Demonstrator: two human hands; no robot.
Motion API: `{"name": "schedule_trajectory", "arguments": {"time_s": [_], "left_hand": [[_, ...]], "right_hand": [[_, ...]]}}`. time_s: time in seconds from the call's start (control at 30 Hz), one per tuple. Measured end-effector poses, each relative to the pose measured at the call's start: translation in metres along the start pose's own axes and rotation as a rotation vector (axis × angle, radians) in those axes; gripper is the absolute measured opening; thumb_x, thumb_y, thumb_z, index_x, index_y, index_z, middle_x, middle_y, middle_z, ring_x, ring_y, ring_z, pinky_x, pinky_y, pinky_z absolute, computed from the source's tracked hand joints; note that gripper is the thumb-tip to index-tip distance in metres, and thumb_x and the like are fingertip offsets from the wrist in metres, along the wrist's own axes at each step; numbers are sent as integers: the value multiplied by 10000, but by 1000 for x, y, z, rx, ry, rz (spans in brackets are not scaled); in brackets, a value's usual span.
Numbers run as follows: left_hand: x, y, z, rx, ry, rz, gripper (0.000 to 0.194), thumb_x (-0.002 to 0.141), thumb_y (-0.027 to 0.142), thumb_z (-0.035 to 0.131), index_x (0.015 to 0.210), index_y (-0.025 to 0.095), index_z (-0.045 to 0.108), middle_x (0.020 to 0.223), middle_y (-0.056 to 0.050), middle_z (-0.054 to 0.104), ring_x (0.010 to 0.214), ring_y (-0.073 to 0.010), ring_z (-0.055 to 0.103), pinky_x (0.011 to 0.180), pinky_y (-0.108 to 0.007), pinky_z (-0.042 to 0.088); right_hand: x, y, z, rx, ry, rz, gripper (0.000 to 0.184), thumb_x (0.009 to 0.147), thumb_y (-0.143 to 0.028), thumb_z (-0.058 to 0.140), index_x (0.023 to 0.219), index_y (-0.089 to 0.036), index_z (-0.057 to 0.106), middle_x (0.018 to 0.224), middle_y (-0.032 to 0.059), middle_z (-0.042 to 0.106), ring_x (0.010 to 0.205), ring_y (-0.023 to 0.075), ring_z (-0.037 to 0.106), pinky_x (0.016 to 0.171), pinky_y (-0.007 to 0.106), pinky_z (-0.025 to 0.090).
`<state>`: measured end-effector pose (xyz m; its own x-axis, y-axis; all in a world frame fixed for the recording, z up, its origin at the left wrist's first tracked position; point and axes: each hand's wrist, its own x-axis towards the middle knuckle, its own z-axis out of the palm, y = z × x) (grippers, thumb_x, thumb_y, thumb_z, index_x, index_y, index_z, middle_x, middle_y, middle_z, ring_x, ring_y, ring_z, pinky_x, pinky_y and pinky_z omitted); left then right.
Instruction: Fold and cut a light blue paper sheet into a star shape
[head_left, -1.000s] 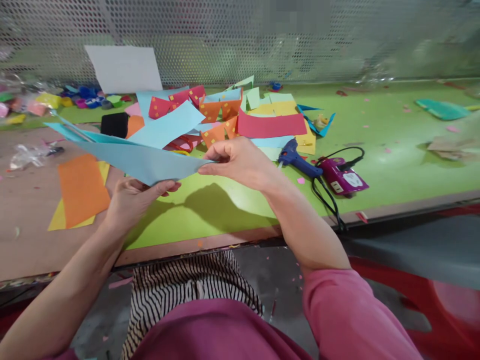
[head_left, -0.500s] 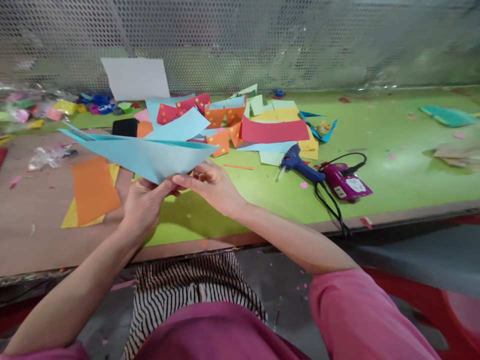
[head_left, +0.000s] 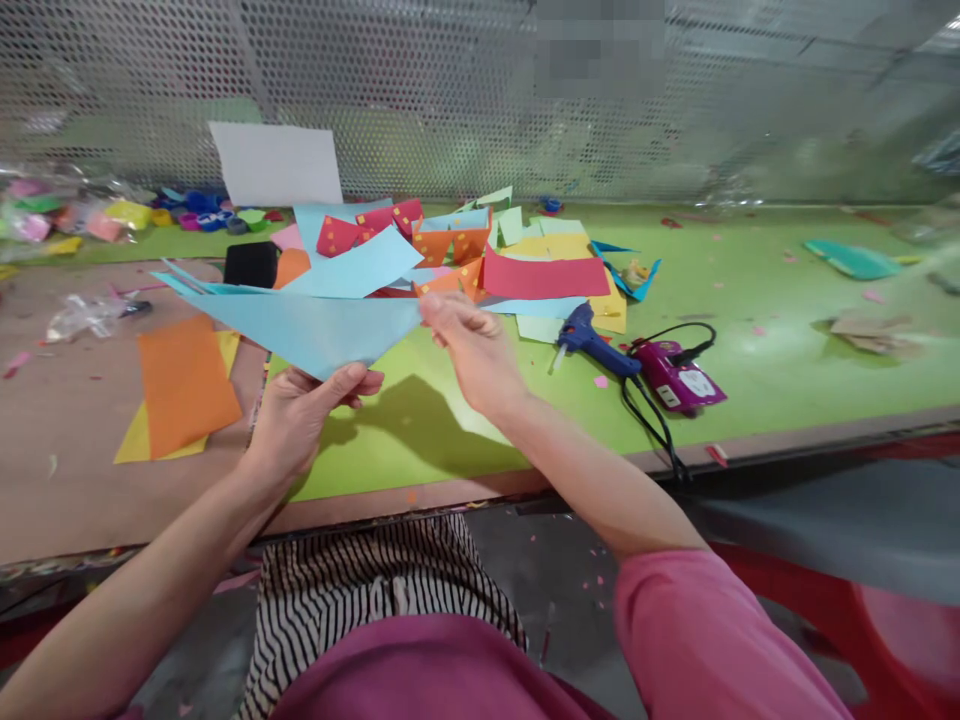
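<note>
A folded light-blue paper (head_left: 315,325) is held up in the air over the near part of the table, its layers fanning apart at the far left end. My left hand (head_left: 307,405) pinches its lower corner between thumb and fingers. At the paper's right tip, my right hand (head_left: 476,345) is closed with thumb against fingers, gripping that corner. Behind the paper lies another light-blue sheet (head_left: 375,262). An orange sheet (head_left: 187,385) rests on yellow paper to the left of my left hand.
Right of my hands lie a blue glue gun (head_left: 592,340) and a purple power adapter (head_left: 679,378) with black cords. Patterned orange paper pieces (head_left: 454,237), a red strip (head_left: 544,272) and a black block (head_left: 250,263) sit farther back. A perforated metal panel (head_left: 450,90) stands behind.
My right hand has moved from the bottom corner, beside my left hand, to the right tip of the light-blue paper. My left hand has kept its hold. The view has shifted slightly.
</note>
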<state>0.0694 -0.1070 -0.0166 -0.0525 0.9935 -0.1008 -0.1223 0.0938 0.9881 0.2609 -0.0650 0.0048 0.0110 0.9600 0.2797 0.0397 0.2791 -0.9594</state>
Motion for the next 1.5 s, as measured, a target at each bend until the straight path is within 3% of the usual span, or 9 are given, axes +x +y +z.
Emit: {"name": "schedule_trajectory", "arguments": {"time_s": [0.1, 0.2, 0.43, 0.63, 0.83, 1.03, 1.17, 1.3, 1.5], "left_hand": [[3, 0, -2, -1, 51, 12, 260, 688, 429, 853, 741, 182, 788, 767, -74, 809, 719, -178, 748, 615, -254, 568], [4, 3, -3, 96, 43, 21, 242, 689, 410, 838, 737, 179, 785, 760, -77, 808, 707, -191, 750, 609, -270, 573], [11, 6, -8, 172, -105, 20, 313, 688, 465, 846, 787, 173, 800, 808, -102, 818, 765, -228, 764, 653, -306, 596], [19, 10, -15, 91, -229, 8, 383, 671, 478, 882, 850, 165, 755, 838, -109, 817, 780, -223, 758, 680, -305, 588], [24, 14, -27, -162, -250, 6, 475, 716, 346, 889, 1096, 221, 632, 1063, -74, 810, 983, -228, 769, 803, -313, 596], [13, 25, -24, -238, -409, -172, 617, 821, 653, 733, 1252, 231, 604, 1281, -147, 738, 1043, -291, 768, 897, -425, 625], [6, 35, -20, -257, -336, -226, 634, 782, 721, 689, 1171, 221, 677, 1194, -140, 762, 973, -290, 782, 847, -408, 643], [5, 35, -25, -139, -322, -296, 384, 686, 403, 836, 1006, 217, 732, 1066, -101, 781, 815, -216, 767, 740, -322, 633], [19, 29, -39, 313, -413, -237, 595, 613, 265, 783, 1203, 233, 708, 1039, -90, 772, 705, -191, 700, 614, -298, 556]], "right_hand": [[11, -8, -15, 59, 53, -40, 475, 912, -708, 595, 870, -257, 736, 780, 5, 553, 719, 148, 501, 699, 327, 479], [12, -15, -20, 58, -102, -33, 541, 828, -725, 699, 1106, -263, 735, 892, 10, 657, 796, 146, 580, 736, 311, 504], [7, -21, -20, -163, -319, 76, 439, 746, -624, 819, 712, -204, 692, 705, -15, 635, 664, 110, 522, 653, 285, 452], [0, -29, -22, -227, -270, 70, 318, 779, -481, 809, 697, -205, 675, 687, -28, 631, 620, 93, 487, 631, 282, 420], [-27, -29, -26, -454, 59, -179, 291, 888, -463, 713, 748, -212, 667, 655, -29, 619, 597, 105, 475, 602, 278, 395], [-47, -17, -22, -696, 102, -405, 336, 978, -506, 604, 824, -219, 689, 774, 23, 706, 668, 142, 564, 664, 293, 449], [-59, -16, -16, -701, -62, -278, 419, 929, -636, 628, 909, -219, 665, 875, 53, 712, 750, 176, 594, 697, 317, 448], [-68, -15, -16, -624, -227, -45, 522, 918, -739, 549, 812, -228, 567, 708, 2, 591, 651, 161, 519, 612, 308, 369], [-55, -3, -27, -678, -265, 184, 278, 967, -469, 590, 996, -194, 619, 650, -7, 624, 610, 166, 551, 605, 309, 355]]}}
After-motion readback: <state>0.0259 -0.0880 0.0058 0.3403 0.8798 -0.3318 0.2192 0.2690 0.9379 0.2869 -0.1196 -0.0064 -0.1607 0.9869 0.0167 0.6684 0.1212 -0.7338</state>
